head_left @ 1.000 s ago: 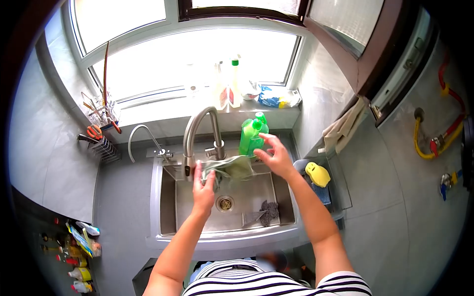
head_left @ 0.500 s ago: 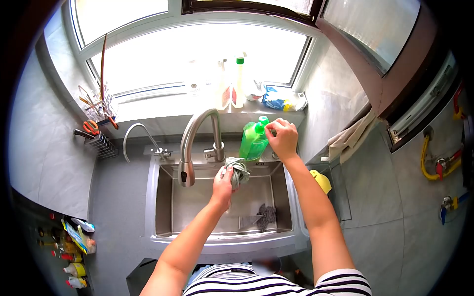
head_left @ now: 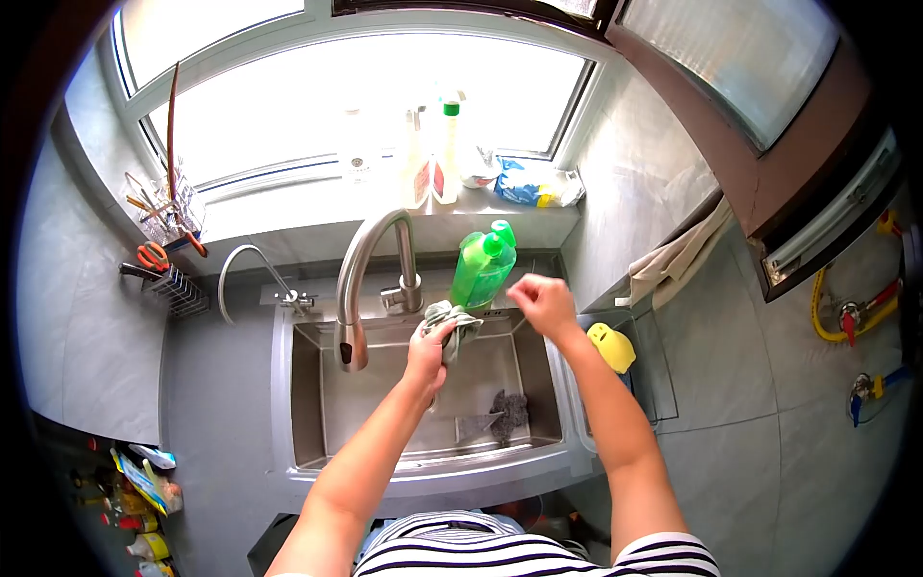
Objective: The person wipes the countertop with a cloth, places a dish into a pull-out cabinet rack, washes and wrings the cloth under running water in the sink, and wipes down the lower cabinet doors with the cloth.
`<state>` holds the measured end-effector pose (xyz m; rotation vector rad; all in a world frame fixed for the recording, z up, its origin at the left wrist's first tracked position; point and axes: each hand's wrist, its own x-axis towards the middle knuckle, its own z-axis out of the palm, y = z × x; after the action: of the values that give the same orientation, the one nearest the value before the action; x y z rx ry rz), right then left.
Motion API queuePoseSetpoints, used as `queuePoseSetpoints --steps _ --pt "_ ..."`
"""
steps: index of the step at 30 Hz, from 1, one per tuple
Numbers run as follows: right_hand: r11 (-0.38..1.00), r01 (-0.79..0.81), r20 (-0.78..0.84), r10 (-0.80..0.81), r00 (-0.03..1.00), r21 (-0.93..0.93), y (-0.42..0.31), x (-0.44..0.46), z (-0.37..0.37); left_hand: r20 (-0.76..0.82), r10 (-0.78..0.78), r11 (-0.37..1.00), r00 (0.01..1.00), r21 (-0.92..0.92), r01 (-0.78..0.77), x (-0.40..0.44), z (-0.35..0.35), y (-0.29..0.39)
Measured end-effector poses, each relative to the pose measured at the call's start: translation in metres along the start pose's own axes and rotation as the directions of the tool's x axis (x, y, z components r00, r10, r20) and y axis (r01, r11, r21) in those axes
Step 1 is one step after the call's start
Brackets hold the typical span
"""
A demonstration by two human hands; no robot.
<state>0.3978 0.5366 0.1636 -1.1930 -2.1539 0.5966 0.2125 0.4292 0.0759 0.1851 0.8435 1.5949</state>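
Observation:
Over the sink [head_left: 385,385], my left hand [head_left: 428,354] grips a bunched grey-green cloth [head_left: 452,321], its fingers wrapped round it. My right hand [head_left: 544,304] is raised to the right of the cloth, apart from it, with the fingers curled together; whether anything is between them is too small to tell. Green bottles [head_left: 481,269] stand behind the sink, just above the cloth. The steel faucet [head_left: 352,279] arches to the left of my left hand. A dark grey scrubber [head_left: 510,415] lies in the sink at the right.
A yellow sponge-like item [head_left: 611,348] sits right of the sink. Spray bottles [head_left: 446,159] and a blue-white packet [head_left: 531,183] stand on the sill. At the left are a thin curved tap [head_left: 227,281] and a wire rack [head_left: 183,291] with orange-handled scissors. A beige cloth [head_left: 678,255] hangs at the right.
The cloth, spread out at first, is now bunched in my left hand. My right hand went up beside the green bottles, then came down again, its fingers now curled.

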Motion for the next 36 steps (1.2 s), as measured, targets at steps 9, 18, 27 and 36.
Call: queuePoseSetpoints --steps 9,18,27,36 --pt "0.988 0.09 0.001 -0.09 0.996 -0.129 -0.004 0.114 0.015 0.213 -0.09 0.992 0.973 -0.065 0.106 0.039 0.034 0.007" --pt "0.892 -0.153 0.022 0.18 0.983 -0.426 -0.005 0.127 0.018 0.31 -0.11 0.981 0.944 -0.121 0.154 0.067 0.056 0.01" --pt "0.821 -0.04 0.16 0.159 0.974 -0.57 -0.001 0.121 0.021 0.365 -0.155 0.972 0.918 -0.111 0.208 0.083 0.055 0.005" --pt "0.944 -0.075 -0.052 0.061 0.997 -0.321 -0.001 0.12 0.038 0.355 -0.145 0.98 0.923 -0.075 0.182 0.063 0.052 0.011"
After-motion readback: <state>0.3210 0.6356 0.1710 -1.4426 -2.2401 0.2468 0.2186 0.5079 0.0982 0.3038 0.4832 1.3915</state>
